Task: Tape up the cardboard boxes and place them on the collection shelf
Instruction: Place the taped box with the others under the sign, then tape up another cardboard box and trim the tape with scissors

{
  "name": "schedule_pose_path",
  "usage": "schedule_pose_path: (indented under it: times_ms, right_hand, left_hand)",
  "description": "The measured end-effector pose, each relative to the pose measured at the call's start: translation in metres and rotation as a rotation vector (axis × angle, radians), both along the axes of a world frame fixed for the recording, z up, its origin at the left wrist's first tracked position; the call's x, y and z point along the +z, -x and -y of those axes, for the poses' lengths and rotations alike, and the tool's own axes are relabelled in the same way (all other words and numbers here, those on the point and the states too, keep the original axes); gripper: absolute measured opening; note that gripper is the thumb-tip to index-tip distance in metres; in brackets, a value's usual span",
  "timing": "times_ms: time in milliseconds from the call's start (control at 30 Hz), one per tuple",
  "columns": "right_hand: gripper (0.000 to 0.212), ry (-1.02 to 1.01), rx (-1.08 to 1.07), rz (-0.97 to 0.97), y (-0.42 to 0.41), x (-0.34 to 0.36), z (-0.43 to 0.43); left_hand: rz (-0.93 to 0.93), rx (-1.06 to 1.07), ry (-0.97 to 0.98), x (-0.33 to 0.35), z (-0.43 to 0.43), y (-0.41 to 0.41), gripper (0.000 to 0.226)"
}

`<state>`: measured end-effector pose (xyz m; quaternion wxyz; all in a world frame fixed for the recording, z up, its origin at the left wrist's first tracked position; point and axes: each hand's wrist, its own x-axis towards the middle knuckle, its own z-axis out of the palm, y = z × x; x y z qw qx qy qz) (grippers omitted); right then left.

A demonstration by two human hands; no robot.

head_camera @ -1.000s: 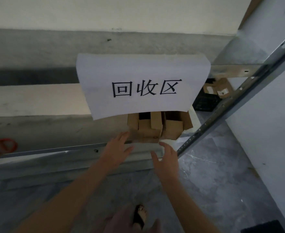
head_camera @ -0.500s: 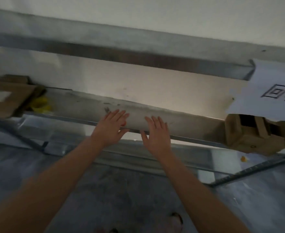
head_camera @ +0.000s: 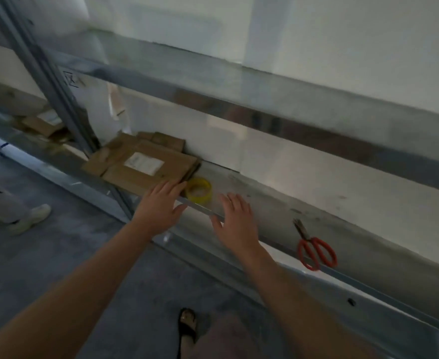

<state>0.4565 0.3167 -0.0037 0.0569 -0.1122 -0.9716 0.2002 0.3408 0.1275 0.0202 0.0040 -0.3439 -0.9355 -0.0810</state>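
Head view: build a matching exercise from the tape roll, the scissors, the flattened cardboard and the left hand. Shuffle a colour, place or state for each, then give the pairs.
1. tape roll
2. scissors
3. flattened cardboard
4. left hand

a. red handles, lying far right on the shelf
b. bears a white label
c. fingers straight, at the cardboard's near corner
d. yellow, beside the cardboard

Pairs: 1-d, 2-a, 3-b, 4-c.
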Motion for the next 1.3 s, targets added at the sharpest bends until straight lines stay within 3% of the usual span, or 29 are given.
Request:
schedule_pose_path:
  times_ms: [167, 333, 500, 633, 800, 867, 1033, 1300]
  right_hand:
    - [0.064, 0.101, 0.033, 0.027, 0.119, -0.015, 0.052]
    - [0.068, 0.180, -0.073, 0.156, 0.194, -0.024, 0.084]
    - [0.074, 0.301, -0.333, 0.241, 0.225, -0.044, 0.102]
    - [0.081, 0.298, -0.532, 0.290, 0.239, -0.059, 0.116]
    - [0.082, 0.335, -0.706, 0.276, 0.250, -0.064, 0.127]
    - [0.079, 0.357, -0.738, 0.232, 0.252, -0.062, 0.130]
    - [0.079, 0.636, -0.824, 0.000, 0.244, -0.051, 0.128]
    - [0.081, 0.686, -0.861, -0.240, 0.184, -0.022, 0.113]
  left_hand:
    - [0.063, 0.175, 0.004, -0.013, 0.072, 0.107, 0.063]
    - [0.162, 0.241, 0.080, -0.025, 0.133, 0.198, 0.065]
    - [0.251, 0.226, 0.115, -0.047, 0.164, 0.283, 0.069]
    - [0.331, 0.390, -0.016, -0.056, 0.170, 0.327, 0.062]
    - [0.448, 0.350, -0.058, -0.070, 0.178, 0.350, 0.074]
    - [0.467, 0.336, -0.063, -0.075, 0.179, 0.352, 0.082]
    - [0.511, 0.304, -0.159, -0.076, 0.183, 0.352, 0.096]
    - [0.695, 0.179, -0.470, -0.039, 0.149, 0.322, 0.104]
